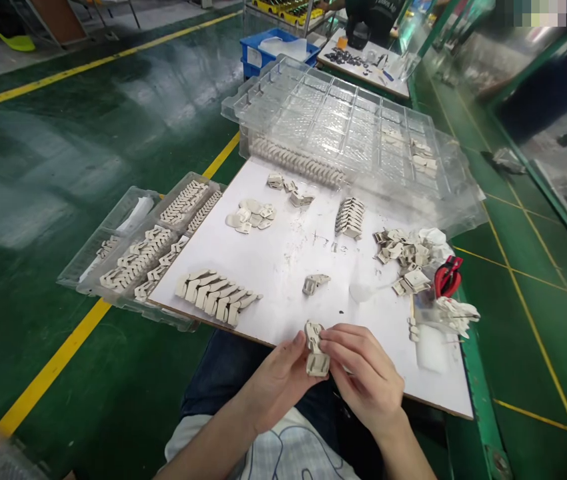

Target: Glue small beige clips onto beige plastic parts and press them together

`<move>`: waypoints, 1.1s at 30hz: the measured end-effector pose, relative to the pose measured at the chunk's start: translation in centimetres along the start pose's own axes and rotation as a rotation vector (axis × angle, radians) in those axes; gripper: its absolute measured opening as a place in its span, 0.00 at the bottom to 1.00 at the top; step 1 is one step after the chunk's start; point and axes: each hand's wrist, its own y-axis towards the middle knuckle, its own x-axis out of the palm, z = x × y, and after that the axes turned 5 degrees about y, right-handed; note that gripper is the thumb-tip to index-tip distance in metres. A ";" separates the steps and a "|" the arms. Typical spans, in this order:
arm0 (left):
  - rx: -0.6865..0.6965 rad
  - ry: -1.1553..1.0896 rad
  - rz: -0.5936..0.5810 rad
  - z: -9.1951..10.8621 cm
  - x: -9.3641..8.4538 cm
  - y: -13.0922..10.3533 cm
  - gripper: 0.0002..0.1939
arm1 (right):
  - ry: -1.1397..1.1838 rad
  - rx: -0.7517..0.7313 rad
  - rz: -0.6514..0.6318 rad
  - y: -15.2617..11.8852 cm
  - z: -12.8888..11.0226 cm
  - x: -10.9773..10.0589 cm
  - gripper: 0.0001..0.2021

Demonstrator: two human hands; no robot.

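Note:
Between my two hands, just over the table's front edge, is a bent beige plastic part (316, 353) with slots and ridges. My left hand (281, 370) grips it from the left, thumb along its side. From the right, the fingers of my right hand (363, 367) are closed on its upper portion. A similar beige part (315, 283) lies alone on the white tabletop (273, 273) beyond my hands. To the left, a slanted row of beige parts (216, 293) lies near the edge. A loose heap of them (403, 250) sits at the right.
Large clear plastic trays (323, 113) are stacked at the back. More filled trays (138, 253) stand lower at the left. Red-handled pliers (447, 277) and a white block (431, 348) lie at the right. Flat oval pieces (251, 215) and a short stack (349, 218) occupy the middle.

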 end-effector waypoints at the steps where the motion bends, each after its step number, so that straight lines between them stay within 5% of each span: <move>1: 0.002 -0.049 -0.006 -0.1 0.1 0.1 0.17 | -0.005 0.000 -0.001 -0.4 0.0 0.0 0.22; 5: 0.023 -0.148 0.074 -0.1 0.1 0.2 0.15 | -0.036 0.108 -0.009 -2.3 0.4 -1.1 0.23; 9: -0.011 -0.165 0.193 0.5 0.1 0.2 0.18 | -0.097 0.550 0.432 -3.4 3.4 -1.9 0.12; 13: -0.021 -0.178 0.241 0.5 0.0 0.6 0.20 | -0.092 0.866 0.449 -2.4 7.3 -1.3 0.14; 17: -0.025 -0.176 0.256 0.4 -0.3 1.0 0.19 | 0.074 0.886 0.490 -1.1 7.8 -1.4 0.17; 23: -0.004 -0.123 0.222 0.4 -0.3 1.5 0.20 | 0.657 0.831 0.574 -0.4 6.2 -2.7 0.19; 33: -0.001 -0.104 0.220 0.3 -0.2 1.8 0.19 | 0.742 0.832 0.792 3.7 5.6 -0.5 0.24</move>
